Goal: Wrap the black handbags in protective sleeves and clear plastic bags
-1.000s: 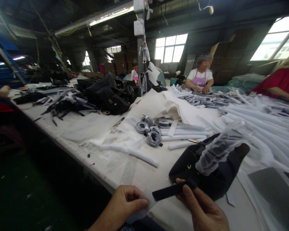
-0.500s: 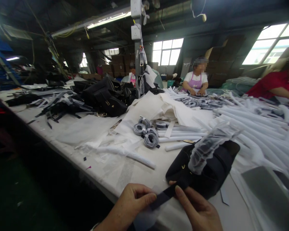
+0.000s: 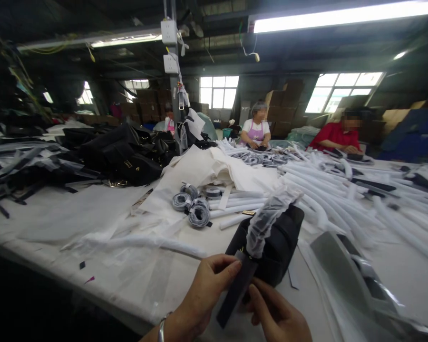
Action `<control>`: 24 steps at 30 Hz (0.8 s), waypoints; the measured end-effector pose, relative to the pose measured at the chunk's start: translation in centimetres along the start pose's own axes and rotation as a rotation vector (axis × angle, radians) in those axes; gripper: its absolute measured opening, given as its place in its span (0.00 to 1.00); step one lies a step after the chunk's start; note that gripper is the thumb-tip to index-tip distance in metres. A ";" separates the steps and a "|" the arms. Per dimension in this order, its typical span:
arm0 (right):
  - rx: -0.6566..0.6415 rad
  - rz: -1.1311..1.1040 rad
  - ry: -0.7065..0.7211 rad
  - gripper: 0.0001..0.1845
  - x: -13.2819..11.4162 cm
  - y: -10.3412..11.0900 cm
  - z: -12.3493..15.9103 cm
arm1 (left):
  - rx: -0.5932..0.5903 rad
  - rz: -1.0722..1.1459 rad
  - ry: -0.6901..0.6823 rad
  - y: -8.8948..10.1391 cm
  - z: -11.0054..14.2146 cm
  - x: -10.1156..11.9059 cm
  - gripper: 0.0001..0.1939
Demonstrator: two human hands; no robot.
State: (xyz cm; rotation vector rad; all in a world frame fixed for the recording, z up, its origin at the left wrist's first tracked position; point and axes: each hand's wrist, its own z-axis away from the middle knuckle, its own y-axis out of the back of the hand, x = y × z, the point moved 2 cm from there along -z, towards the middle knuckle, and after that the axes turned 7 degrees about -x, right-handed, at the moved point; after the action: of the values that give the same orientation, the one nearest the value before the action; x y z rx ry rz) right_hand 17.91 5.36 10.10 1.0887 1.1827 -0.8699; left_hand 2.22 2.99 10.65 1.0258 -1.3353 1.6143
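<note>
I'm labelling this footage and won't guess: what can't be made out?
All in the head view:
Part of the black bag: behind the dark strip.
Bag handle: veiled by cloudy plastic wrap.
Right hand's grip: too shadowed.
Bracelet: cut off by bottom edge.
Far worker beside the post: too small.

Interior, dim. Dark ceiling point(image 3: 121, 19) with exposed framing; one long tube light point(image 3: 347, 16) lit at upper right, a second, dimmer strip point(image 3: 126, 41) at upper left. A post point(image 3: 174, 90) rises by the far side of the pale surface point(image 3: 121, 289), two white socket boxes point(image 3: 169, 32) mounted on it, one above the other. Far wall: multi-pane windows, bright with daylight; clearest are a middle window point(image 3: 218, 92) and a wider right window point(image 3: 343, 92). Brown cartons point(image 3: 285, 107) stacked between these two. Blue material point(image 3: 410, 135) at far right. Floor: too dark to make out.
</note>
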 end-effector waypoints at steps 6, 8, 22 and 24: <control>0.034 0.180 0.015 0.25 -2.0 -0.5 -1.0 | 0.019 -0.084 -0.134 -0.2 -1.1 1.1 0.16; 0.021 0.187 -0.002 0.25 -2.3 -1.0 -1.3 | 0.023 -0.119 -0.160 0.1 -1.4 1.1 0.15; 0.043 0.158 -0.016 0.28 -2.8 -2.9 -1.7 | 0.118 -0.209 -0.150 1.6 0.0 -2.1 0.17; 0.038 0.133 -0.038 0.30 -2.8 -2.9 -2.0 | 0.166 -0.235 -0.169 1.4 0.1 -2.0 0.14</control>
State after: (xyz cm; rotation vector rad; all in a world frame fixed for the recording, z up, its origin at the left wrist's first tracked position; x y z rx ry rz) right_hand 14.08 6.48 12.20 1.1640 1.0537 -0.8090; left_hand 1.63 2.59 8.31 1.3910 -1.1521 1.5056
